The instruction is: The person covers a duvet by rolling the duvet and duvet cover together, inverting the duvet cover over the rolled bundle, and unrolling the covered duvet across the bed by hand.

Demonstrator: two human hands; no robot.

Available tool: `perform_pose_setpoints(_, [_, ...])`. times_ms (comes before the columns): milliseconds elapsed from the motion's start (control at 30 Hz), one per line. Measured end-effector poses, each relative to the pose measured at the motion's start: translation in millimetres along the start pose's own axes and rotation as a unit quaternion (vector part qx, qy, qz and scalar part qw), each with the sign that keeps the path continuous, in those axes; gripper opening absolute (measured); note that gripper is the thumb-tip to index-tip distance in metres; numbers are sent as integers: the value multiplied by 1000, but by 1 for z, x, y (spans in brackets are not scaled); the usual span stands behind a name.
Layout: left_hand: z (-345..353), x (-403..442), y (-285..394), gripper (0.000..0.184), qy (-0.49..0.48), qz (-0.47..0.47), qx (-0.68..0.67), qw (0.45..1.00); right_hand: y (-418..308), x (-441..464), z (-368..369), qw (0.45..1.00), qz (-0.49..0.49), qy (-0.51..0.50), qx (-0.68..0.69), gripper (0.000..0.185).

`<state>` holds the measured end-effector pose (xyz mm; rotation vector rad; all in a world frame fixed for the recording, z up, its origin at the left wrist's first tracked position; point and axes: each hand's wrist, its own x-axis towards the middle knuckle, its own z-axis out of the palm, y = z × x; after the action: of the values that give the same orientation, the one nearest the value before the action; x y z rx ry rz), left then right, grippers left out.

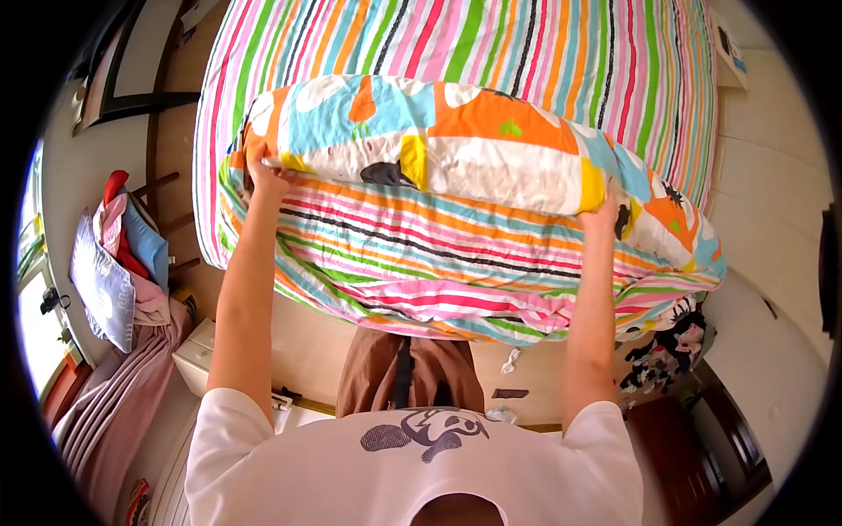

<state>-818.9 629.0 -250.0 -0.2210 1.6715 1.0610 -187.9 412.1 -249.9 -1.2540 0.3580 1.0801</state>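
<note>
A quilt (504,162) with orange, blue, white and yellow patches lies rolled or folded into a long bundle across the bed. Its striped underside (421,237) hangs toward me over the near edge. My left hand (269,178) grips the bundle near its left end, the fingers partly hidden in the cloth. Toward the right end, my right hand (602,215) is closed on the quilt beside a yellow patch. Beyond the bundle spreads a striped bed sheet (465,39).
Clothes and a light pillow (103,276) are piled at the left, above a pink curtain (110,421). A white cabinet (195,355) stands close by. Dark patterned cloth (667,351) lies at the right near a dark wooden chair (680,447). Small items, including a white scrap (510,360), lie on the floor.
</note>
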Motion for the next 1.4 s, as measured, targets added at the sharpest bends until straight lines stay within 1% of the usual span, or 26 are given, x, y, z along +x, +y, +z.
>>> perform_pose_setpoints(33, [6, 5, 11, 68, -15, 38, 18, 999, -29, -9, 28, 999, -21, -18, -22, 40])
perform_pose_setpoints(100, [26, -33, 44, 55, -216, 99, 5, 971, -64, -29, 92, 992, -90, 62, 65, 39])
perform_pose_setpoints(133, [34, -56, 57, 50, -297, 195, 88, 931, -73, -39, 113, 991, -110, -22, 68, 43])
perform_pose_setpoints(167, [40, -68, 70, 48, -266, 309, 261, 875, -75, -50, 132, 984, -128, -107, 69, 48])
perform_pose_setpoints(233, [25, -59, 78, 50, -252, 383, 551, 697, -46, -88, 181, 956, -230, -168, -75, 54])
perform_pose_setpoints(300, [-1, -82, 56, 55, -93, 430, 785, 437, 5, -88, 202, 954, -163, -194, -159, 55])
perform_pose_setpoints(367, [-41, -65, 36, 62, -53, 480, 822, 302, 77, -99, 218, 948, -78, -160, -262, 53])
perform_pose_setpoints(433, [-66, -67, 31, 53, -31, 446, 840, 309, 156, -115, 231, 923, 42, -160, -348, 58])
perform_pose_setpoints(467, [-98, -25, 21, 42, -14, 524, 787, 325, 187, -121, 239, 900, 113, -214, -361, 65])
perform_pose_setpoints(567, [-148, -13, 60, 34, -29, 481, 812, 330, 276, -127, 277, 880, 243, -214, -347, 86])
perform_pose_setpoints(633, [-190, 11, 90, 32, 10, 464, 812, 355, 302, -129, 311, 923, 221, -131, -286, 86])
perform_pose_setpoints(667, [-202, 13, 100, 30, 16, 416, 830, 371, 309, -115, 319, 931, 237, -152, -234, 85])
perform_pose_setpoints(767, [-207, 24, 110, 36, -22, 335, 806, 487, 307, -92, 329, 947, 250, -118, -164, 78])
perform_pose_setpoints(833, [-234, 92, 93, 43, -97, 344, 694, 625, 302, -92, 328, 952, 248, -113, -138, 69])
perform_pose_setpoints(900, [-225, 100, 88, 46, -84, 314, 669, 669, 315, -76, 322, 962, 215, -125, -111, 55])
perform_pose_setpoints(1000, [-230, 97, 81, 46, -110, 389, 645, 648, 330, -50, 344, 978, 152, -38, -136, 37])
perform_pose_setpoints(1033, [-231, 94, 83, 45, -126, 401, 642, 641, 320, -55, 372, 982, 141, -40, -121, 37])
perform_pose_setpoints(1067, [-231, 91, 84, 45, -139, 401, 628, 652, 309, -50, 404, 988, 135, -18, -78, 49])
perform_pose_setpoints(1100, [-231, 88, 84, 46, -156, 399, 615, 662, 299, -52, 443, 996, 70, -21, -48, 51])
perform_pose_setpoints(1133, [-231, 89, 82, 46, -159, 411, 608, 660, 279, -73, 485, 992, 75, -96, -27, 53])
perform_pose_setpoints(1200, [-228, 92, 77, 46, -162, 436, 590, 660, 239, -140, 535, 947, -28, -297, -120, 57])
perform_pose_setpoints(1233, [-224, 91, 76, 46, -157, 427, 586, 670, 223, -172, 545, 861, -120, -460, -178, 62])
perform_pose_setpoints(1267, [-218, 88, 76, 45, -153, 417, 584, 679, 241, -160, 558, 819, -87, -513, -239, 72])
perform_pose_setpoints(1300, [-212, 85, 77, 45, -151, 407, 582, 687, 256, -137, 553, 804, -72, -516, -286, 83])
perform_pose_setpoints(1367, [-201, 76, 75, 44, -130, 379, 601, 692, 246, -163, 532, 829, -133, -457, -294, 61])
perform_pose_setpoints(1400, [-197, 79, 74, 45, -112, 378, 610, 688, 249, -159, 512, 847, -112, -416, -312, 60])
